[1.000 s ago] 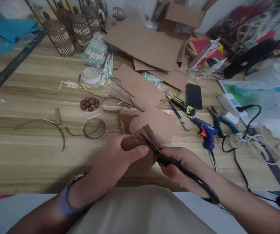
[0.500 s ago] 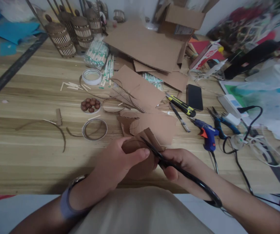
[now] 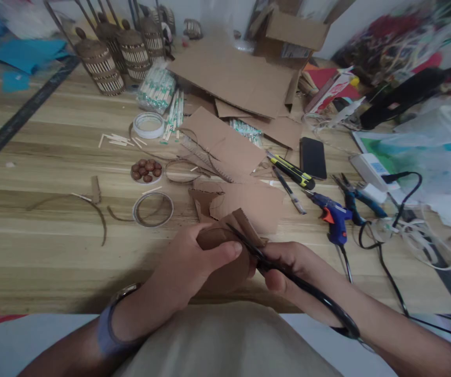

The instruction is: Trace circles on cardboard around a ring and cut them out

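My left hand (image 3: 194,259) grips a piece of brown cardboard (image 3: 227,269) near the table's front edge, its thumb lying on top. A curved line is drawn on that piece. My right hand (image 3: 288,267) is closed round black-handled scissors (image 3: 307,285), whose blades lie at the cardboard beside a narrow strip bent up along the cut. The lower blade is hidden by the cardboard. Just beyond the hands lies another cardboard sheet (image 3: 252,201) with a curved cut-out at its left end.
Left of centre are a tape roll (image 3: 153,209), a dish of brown balls (image 3: 146,170) and thin cardboard strips. To the right lie a yellow-black utility knife (image 3: 291,170), a phone (image 3: 313,158), a blue glue gun (image 3: 333,212) and pliers (image 3: 361,199). Stick lanterns (image 3: 102,65) stand at the back left.
The hands, scissors and cardboard are almost where they were. The view has shifted very slightly, and the scissors' handles sit a touch further right.
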{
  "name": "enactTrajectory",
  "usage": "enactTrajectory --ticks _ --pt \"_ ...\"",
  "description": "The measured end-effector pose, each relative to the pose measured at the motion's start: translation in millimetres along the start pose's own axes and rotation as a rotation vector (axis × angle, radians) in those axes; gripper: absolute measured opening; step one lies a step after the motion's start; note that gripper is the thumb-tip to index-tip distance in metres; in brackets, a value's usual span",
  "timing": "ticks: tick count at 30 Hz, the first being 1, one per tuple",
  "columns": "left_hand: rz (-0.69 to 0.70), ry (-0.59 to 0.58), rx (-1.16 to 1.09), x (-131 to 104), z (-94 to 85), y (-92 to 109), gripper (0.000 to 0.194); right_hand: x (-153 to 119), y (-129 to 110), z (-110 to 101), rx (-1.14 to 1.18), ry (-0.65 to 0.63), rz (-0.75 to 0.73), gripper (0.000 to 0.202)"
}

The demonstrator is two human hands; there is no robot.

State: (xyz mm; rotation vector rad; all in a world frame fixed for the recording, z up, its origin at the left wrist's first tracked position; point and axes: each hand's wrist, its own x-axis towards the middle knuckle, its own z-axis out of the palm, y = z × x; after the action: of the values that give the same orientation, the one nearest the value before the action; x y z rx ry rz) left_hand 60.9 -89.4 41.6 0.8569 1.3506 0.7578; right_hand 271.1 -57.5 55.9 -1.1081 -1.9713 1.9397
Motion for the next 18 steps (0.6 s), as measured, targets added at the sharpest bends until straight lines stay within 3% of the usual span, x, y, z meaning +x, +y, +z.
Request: enactTrajectory --ticks 13,18 --pt "0.02 -0.004 -0.058 3 -1.8 -6 0.027 1 5 4 0.05 0.053 -0.059 0.069" --pt "-0.015 0.031 -0.157 9 -8.5 -11 0.041 13 17 12 0.149 0.105 -0.104 0.07"
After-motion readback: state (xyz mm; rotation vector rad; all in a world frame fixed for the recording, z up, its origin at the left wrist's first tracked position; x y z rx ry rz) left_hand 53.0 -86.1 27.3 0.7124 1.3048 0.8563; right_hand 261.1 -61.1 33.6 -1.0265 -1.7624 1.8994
